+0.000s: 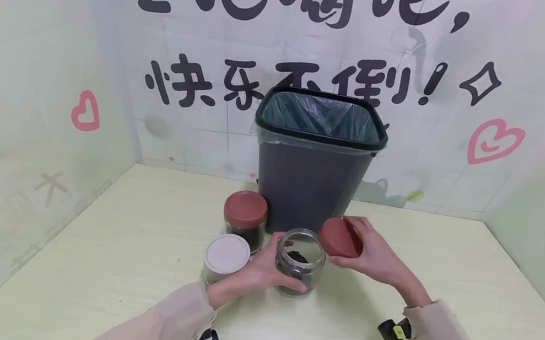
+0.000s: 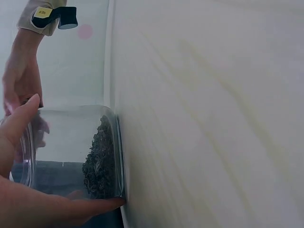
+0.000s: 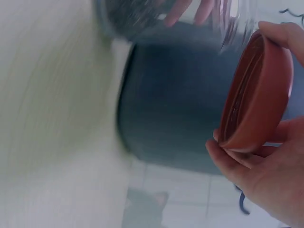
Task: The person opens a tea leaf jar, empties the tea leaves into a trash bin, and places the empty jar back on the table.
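A clear jar [image 1: 300, 261] with dark dried leaves [image 2: 100, 159] at its bottom stands uncovered on the table. My left hand [image 1: 262, 266] grips it around the side, thumb and fingers spread about the glass. Just right of the jar's mouth, my right hand [image 1: 369, 249] holds a red screw lid [image 1: 340, 237] by its edge, tilted. In the right wrist view the threaded inside of the lid [image 3: 244, 90] faces the jar, apart from it.
A dark trash bin [image 1: 311, 179] with a green liner stands behind the jar. To the left are a red-lidded jar [image 1: 245, 211] with dark contents and a white-lidded jar [image 1: 227, 254], close by my left hand. Printed walls enclose the table's back and sides.
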The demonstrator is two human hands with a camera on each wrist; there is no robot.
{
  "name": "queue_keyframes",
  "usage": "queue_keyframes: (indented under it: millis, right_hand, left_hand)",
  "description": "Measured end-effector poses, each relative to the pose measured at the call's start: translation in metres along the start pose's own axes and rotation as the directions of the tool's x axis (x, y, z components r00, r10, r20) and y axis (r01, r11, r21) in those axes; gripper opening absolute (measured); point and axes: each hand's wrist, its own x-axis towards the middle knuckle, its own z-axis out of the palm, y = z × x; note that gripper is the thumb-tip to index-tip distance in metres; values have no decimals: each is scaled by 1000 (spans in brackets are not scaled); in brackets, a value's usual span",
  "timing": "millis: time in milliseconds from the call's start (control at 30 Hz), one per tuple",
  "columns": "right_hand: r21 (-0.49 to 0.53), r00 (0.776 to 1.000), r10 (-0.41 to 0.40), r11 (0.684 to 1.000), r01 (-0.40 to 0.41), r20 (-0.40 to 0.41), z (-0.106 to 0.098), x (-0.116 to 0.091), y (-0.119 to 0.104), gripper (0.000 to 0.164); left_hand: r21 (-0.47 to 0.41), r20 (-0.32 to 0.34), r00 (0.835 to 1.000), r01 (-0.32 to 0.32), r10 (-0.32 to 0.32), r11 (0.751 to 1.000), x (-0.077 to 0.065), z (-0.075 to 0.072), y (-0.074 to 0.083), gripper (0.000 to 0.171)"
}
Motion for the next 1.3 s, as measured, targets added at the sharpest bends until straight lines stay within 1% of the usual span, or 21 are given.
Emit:
queue_keyframes:
  millis: [233,333,400,500,600,800,1100,1200,1300]
  right_hand:
    - [-77,997,74,994,-73,8,-3,-3,20,74]
    - [-126,995,99,987,-98,1,1,-2,30,76]
    - [-154,992,122,981,-119,12,6,-2,37,78]
    - [-199,987,159,968,-150,31,12,-3,47,83]
    - [-227,983,182,959,-168,38,16,-3,53,83]
    - [-236,983,180,957,-167,32,22,-5,61,78]
    - [-234,981,187,957,-171,47,30,-6,64,77]
    - [-241,983,177,957,-162,39,30,-7,64,79]
    - [-233,983,179,958,-166,38,29,-7,63,86]
  left_hand:
    - [-7,1,1000,-10,10,1000,2,0,-2,97]
    - [-12,-1,1000,-3,3,1000,3,0,-4,99]
    - [-1,-2,1000,-1,1,1000,3,1,-5,100]
    - [11,0,1000,-11,11,1000,3,2,-7,100]
    - [21,-1,1000,-21,21,1000,3,3,-9,99]
    - [40,-3,1000,-13,13,999,3,4,-9,97]
    - [64,-26,1000,-11,13,998,3,7,-10,92]
    - [55,-27,999,-20,22,998,4,8,-9,94]
    - [42,-25,999,-36,37,998,4,8,-9,96]
